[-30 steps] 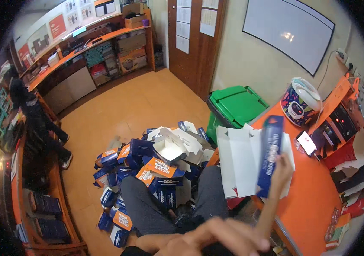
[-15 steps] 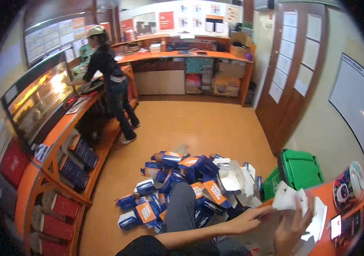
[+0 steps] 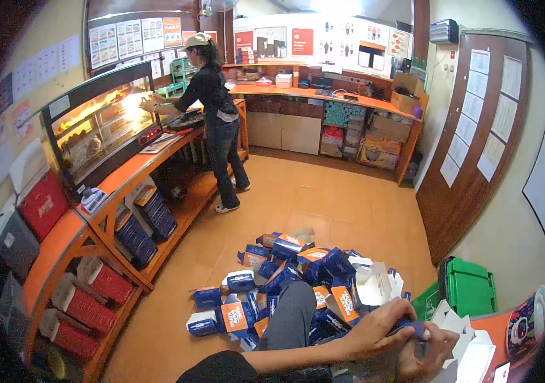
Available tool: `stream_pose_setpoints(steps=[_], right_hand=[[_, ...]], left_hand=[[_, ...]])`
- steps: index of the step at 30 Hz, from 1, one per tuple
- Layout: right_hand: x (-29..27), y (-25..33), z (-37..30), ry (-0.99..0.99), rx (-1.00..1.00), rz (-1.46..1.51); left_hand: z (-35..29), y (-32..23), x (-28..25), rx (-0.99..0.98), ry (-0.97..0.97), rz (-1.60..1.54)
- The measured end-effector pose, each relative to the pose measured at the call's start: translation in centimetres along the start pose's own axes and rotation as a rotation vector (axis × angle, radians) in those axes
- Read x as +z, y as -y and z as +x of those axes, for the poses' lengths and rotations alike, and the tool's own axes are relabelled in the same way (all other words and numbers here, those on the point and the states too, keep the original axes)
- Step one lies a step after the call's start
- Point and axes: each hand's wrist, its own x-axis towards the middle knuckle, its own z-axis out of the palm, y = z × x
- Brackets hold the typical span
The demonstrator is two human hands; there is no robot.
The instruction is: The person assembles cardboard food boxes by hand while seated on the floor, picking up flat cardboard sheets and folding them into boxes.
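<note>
At the lower right, my left hand [image 3: 381, 332] and my right hand [image 3: 422, 354] meet, fingers bent and closed round a small dark blue food carton [image 3: 418, 329]. Most of that carton is hidden behind the fingers. Just right of my hands, opened white cartons [image 3: 473, 348] stand at the edge of an orange counter [image 3: 486, 322]. In front of my knee [image 3: 288, 309] lies a heap of folded blue and orange food cartons [image 3: 237, 316] on the floor, with an open white carton [image 3: 374, 284] on its right side.
A green bin [image 3: 470, 287] stands beyond the counter, near a patterned tub [image 3: 528, 325]. At the left, a person [image 3: 215, 115] reaches into a lit food warmer [image 3: 106, 121] on an orange bench. Stacks of flat cartons [image 3: 135, 236] fill its shelves. A brown door [image 3: 476, 127] is at the right.
My hands have come together and closed on the blue carton; the right one had its fingers spread beside white cartons before. The view has turned, so the room sits further right.
</note>
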Motion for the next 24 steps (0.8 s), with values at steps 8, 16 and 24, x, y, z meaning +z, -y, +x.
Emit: stream_pose_setpoints(steps=[8, 16, 24], right_hand=[[5.4, -1.8, -2.9, -0.267, 0.200, 0.314], [5.8, 0.3, -2.7, -0.003, 0.144, 0.324], [5.6, -1.1, -3.2, 0.152, 0.480, 0.557]], left_hand=[[-1.5, 2.4, 4.0, 0.333, -0.524, 0.484], [-2.2, 4.6, 0.7, 0.136, -0.355, -0.027], [-2.0, 4.7, -0.2, 0.107, -0.410, 0.132]])
